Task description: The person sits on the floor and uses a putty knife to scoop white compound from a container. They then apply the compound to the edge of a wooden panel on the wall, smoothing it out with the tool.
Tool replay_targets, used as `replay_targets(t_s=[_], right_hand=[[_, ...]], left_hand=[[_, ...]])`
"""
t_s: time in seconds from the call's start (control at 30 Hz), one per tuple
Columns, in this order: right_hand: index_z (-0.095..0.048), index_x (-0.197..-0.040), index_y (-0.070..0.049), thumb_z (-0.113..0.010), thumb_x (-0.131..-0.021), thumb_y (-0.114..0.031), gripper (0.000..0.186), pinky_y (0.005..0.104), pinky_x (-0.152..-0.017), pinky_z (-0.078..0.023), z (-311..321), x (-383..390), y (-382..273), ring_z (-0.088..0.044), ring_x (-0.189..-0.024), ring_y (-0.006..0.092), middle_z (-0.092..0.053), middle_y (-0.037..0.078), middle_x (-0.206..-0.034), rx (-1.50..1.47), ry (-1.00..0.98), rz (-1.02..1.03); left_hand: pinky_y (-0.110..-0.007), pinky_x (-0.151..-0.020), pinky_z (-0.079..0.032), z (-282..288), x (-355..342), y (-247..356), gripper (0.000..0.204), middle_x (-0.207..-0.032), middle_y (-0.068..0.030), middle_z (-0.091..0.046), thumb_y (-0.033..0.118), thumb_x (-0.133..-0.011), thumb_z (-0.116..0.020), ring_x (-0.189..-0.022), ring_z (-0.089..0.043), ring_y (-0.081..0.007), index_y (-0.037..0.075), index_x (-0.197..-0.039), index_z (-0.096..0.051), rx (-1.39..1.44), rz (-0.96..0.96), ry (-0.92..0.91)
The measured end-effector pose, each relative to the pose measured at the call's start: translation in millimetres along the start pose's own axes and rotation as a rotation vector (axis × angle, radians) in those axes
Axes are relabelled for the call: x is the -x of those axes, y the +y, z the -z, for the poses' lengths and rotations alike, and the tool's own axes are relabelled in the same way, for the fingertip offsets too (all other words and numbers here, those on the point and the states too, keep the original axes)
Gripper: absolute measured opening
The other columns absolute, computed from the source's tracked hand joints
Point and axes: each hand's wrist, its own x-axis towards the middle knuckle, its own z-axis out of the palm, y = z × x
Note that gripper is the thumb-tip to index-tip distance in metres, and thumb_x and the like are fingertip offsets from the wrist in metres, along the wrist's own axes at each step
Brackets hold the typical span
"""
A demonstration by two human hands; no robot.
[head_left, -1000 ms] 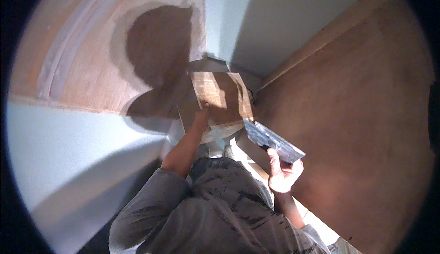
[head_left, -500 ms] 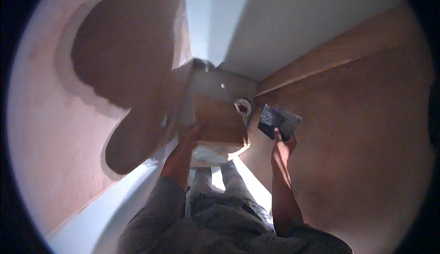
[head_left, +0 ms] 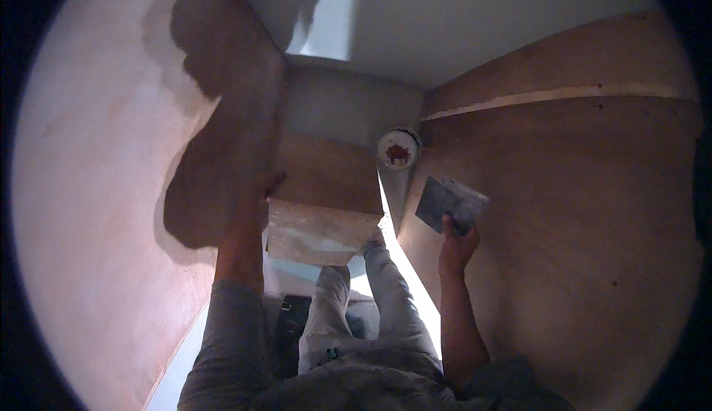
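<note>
My left hand [head_left: 274,183] grips the upper left edge of a wooden box [head_left: 326,173], a plain brown box with a flat top and a paler front side. It stands just ahead of my legs, and shadow blurs the fingers. Out to the right, my right hand [head_left: 460,248] is closed around a flat, rectangular grey scraper [head_left: 451,199], thumb pressed on its face. The scraper's blade is smeared with pale material and points up and away from me. Whatever handle it has is hidden in my palm.
Beyond the box's far right corner stands a round white bucket [head_left: 387,160] with something reddish-brown in it. Brown panels close in on the left [head_left: 96,188] and right [head_left: 564,211]; the right one carries a pale ledge [head_left: 549,99]. A black object [head_left: 291,322] lies beside my left leg.
The view has shifted. My left hand and the wooden box have moved left, away from the bucket. My right hand keeps the scraper at nearly the same place in view.
</note>
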Motion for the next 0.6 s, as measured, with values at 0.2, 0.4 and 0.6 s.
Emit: replay_targets(t_s=[0.2,0.4,0.6], right_hand=[[-0.063,-0.109,0.002,-0.079,-0.083,-0.014,0.034,0.0333,-0.085,-0.047,-13.0,-17.6,0.7,-0.061,-0.094,0.0188,-0.067,0.008,-0.104,0.076,-0.116,-0.006],[-0.063,-0.109,0.001,-0.078,-0.084,-0.015,0.034,0.0328,-0.086,-0.046,-23.3,-29.9,15.7,-0.060,-0.094,0.0177,-0.068,0.007,-0.104,0.033,-0.123,-0.060],[-0.062,-0.111,0.001,-0.077,-0.084,-0.010,0.032,0.0335,-0.087,-0.048,-16.9,-27.0,18.9,-0.063,-0.094,0.0192,-0.069,0.008,-0.104,0.079,-0.102,-0.051]], left_hand=[[-0.042,-0.099,-0.045,20.0,-57.7,47.9,0.068,-0.123,-0.0156,-0.063,0.057,-0.090,-0.060,-0.114,-0.057,-0.0269,0.000,-0.128,-0.060,-0.183,-0.006,0.004],[-0.041,-0.101,-0.044,43.9,-73.5,54.9,0.067,-0.122,-0.0155,-0.064,0.058,-0.090,-0.058,-0.116,-0.057,-0.0268,0.001,-0.126,-0.063,-0.083,-0.104,0.077],[-0.039,-0.101,-0.044,-20.9,-19.7,109.1,0.071,-0.122,-0.0201,-0.065,0.058,-0.089,-0.062,-0.114,-0.060,-0.0283,-0.002,-0.127,-0.061,-0.124,-0.046,0.495]])
